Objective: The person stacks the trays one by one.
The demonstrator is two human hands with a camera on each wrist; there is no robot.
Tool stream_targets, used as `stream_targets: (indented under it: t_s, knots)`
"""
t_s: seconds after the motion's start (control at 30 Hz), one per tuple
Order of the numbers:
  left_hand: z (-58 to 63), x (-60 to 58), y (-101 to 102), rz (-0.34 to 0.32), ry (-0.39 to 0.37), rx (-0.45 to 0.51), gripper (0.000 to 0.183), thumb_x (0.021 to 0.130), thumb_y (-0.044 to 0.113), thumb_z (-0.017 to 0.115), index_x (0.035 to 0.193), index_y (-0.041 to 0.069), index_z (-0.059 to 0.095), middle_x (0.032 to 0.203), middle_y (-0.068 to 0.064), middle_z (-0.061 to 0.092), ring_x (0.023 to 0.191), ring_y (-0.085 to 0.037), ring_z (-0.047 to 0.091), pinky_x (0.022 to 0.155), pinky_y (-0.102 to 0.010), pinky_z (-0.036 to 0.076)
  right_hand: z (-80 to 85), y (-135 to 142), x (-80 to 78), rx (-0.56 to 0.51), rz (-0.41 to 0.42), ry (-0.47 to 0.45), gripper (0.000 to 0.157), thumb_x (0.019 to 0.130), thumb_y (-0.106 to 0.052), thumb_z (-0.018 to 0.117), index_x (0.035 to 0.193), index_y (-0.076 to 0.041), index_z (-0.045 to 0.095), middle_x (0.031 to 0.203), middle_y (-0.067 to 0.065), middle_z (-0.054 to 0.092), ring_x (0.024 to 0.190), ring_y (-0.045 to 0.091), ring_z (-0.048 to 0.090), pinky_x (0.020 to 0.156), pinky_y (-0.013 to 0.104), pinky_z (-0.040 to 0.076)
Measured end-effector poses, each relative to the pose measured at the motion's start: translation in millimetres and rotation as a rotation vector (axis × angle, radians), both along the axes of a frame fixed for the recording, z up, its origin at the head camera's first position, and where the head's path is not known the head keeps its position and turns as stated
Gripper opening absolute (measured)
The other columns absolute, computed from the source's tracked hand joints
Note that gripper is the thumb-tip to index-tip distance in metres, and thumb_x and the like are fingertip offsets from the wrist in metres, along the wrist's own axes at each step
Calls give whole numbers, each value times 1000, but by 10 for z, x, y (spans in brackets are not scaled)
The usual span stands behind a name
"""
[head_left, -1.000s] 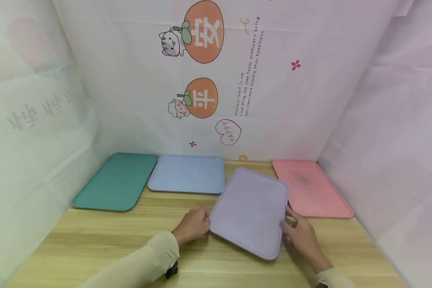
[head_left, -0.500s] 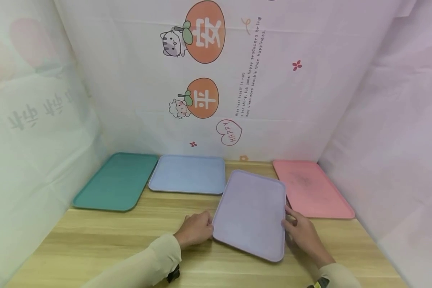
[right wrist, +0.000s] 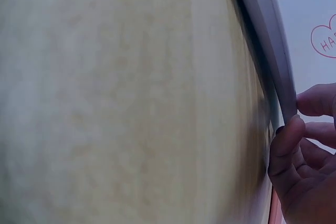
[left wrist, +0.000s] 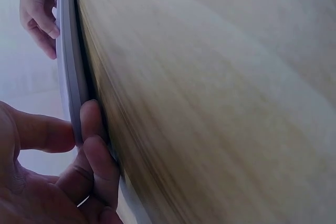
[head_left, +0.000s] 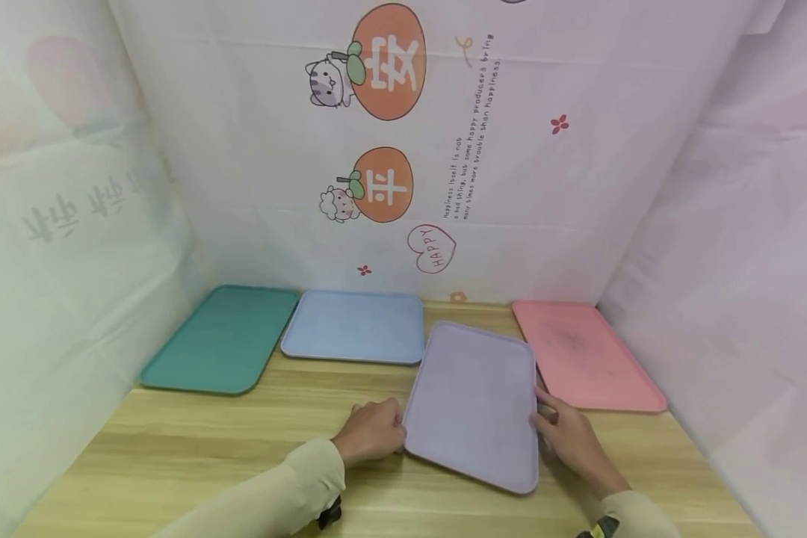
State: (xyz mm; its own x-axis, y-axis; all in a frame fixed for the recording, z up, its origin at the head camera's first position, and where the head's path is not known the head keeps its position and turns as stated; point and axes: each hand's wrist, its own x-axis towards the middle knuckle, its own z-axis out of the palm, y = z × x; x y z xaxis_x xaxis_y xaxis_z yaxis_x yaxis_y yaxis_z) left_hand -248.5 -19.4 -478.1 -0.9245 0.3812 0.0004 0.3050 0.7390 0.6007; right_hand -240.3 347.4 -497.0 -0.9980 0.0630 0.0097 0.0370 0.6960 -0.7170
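A lavender tray [head_left: 472, 407] lies slightly turned in front of the back row, close over the wooden table. My left hand [head_left: 373, 430] pinches its left edge. In the left wrist view, the thumb of the left hand [left wrist: 58, 166] is on one side of the rim and the curled fingers are under the other. On the opposite edge, my right hand [head_left: 570, 441] holds the tray between thumb and fingers. The right wrist view shows the right hand [right wrist: 310, 156] pinching the tray's rim [right wrist: 275, 45], with a dark gap between rim and table.
Along the back wall lie a green tray [head_left: 222, 340], a light blue tray [head_left: 354, 326] and a pink tray [head_left: 588, 357] with a dark smudge. Printed cloth walls [head_left: 255, 149] enclose the wooden table [head_left: 208, 463] at the back and both sides.
Both hands have brought the lavender tray a little toward the person and turned it straighter, and it sits lower. The other trays stay in place.
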Motion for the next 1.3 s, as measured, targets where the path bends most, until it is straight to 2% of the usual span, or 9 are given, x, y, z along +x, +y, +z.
stream_targets:
  t_s: [0.2, 0.37, 0.57, 0.67, 0.73, 0.8, 0.87, 1.13, 1.3]
  knots:
    - [-14, -4, 24, -3, -1, -11, 7, 87, 13, 63, 82, 18, 59, 68, 11, 68, 69, -13, 54, 87, -45, 41, 12, 3, -8, 12, 2, 2, 64, 106, -12, 65, 164, 2, 42, 121, 32, 73, 56, 14, 57, 49, 28, 53]
    - [-20, -12, 47, -16, 32, -28, 8, 87, 15, 63, 81, 19, 59, 67, 11, 63, 66, -13, 53, 84, -42, 41, 22, 8, -25, 43, -11, -1, 63, 105, -12, 65, 163, 2, 43, 129, 35, 71, 71, 18, 66, 53, 28, 56]
    - [-41, -17, 76, -26, 64, -68, 11, 88, 17, 63, 79, 20, 57, 65, 7, 56, 61, -14, 50, 79, -38, 38, 33, 20, -46, 84, -4, 3, 62, 106, -12, 64, 163, 3, 43, 142, 37, 64, 99, 27, 74, 60, 28, 59]
    - [-54, -12, 95, -37, 94, -113, 13, 90, 17, 62, 79, 20, 55, 65, 7, 54, 60, -13, 48, 76, -36, 35, 33, 19, -57, 119, 0, 7, 61, 107, -11, 64, 162, 4, 43, 145, 36, 62, 111, 38, 75, 73, 34, 65]
    - [-49, -2, 107, -41, 118, -136, 15, 91, 16, 61, 78, 19, 54, 64, 7, 52, 58, -13, 47, 73, -34, 34, 36, 13, -62, 144, 7, 10, 61, 107, -11, 63, 161, 6, 43, 149, 34, 60, 122, 46, 71, 91, 45, 67]
    - [-47, 10, 118, -39, 136, -144, 18, 91, 14, 60, 76, 19, 53, 63, 6, 49, 57, -13, 44, 70, -33, 32, 37, 5, -65, 163, 19, 16, 60, 107, -10, 62, 161, 8, 42, 153, 33, 56, 134, 51, 64, 107, 55, 60]
    - [-43, 20, 126, -34, 144, -135, 21, 91, 12, 60, 73, 19, 51, 61, 6, 47, 55, -13, 41, 67, -32, 31, 37, 1, -61, 171, 32, 22, 59, 108, -9, 61, 160, 10, 41, 156, 31, 53, 141, 51, 58, 115, 61, 51]
    - [-47, 27, 137, -12, 147, -97, 27, 89, 9, 63, 68, 20, 52, 58, 8, 47, 53, -11, 42, 67, -32, 37, 56, -23, -69, 172, 30, 20, 58, 108, -8, 60, 159, 11, 41, 157, 30, 52, 144, 50, 55, 117, 59, 48]
    - [-14, 60, 136, -7, 98, -52, 27, 86, 8, 65, 64, 19, 54, 54, 8, 49, 51, -11, 44, 73, -35, 42, 54, -35, -68, 184, 16, 16, 56, 108, -8, 60, 158, 11, 44, 155, 30, 53, 143, 50, 55, 116, 61, 49]
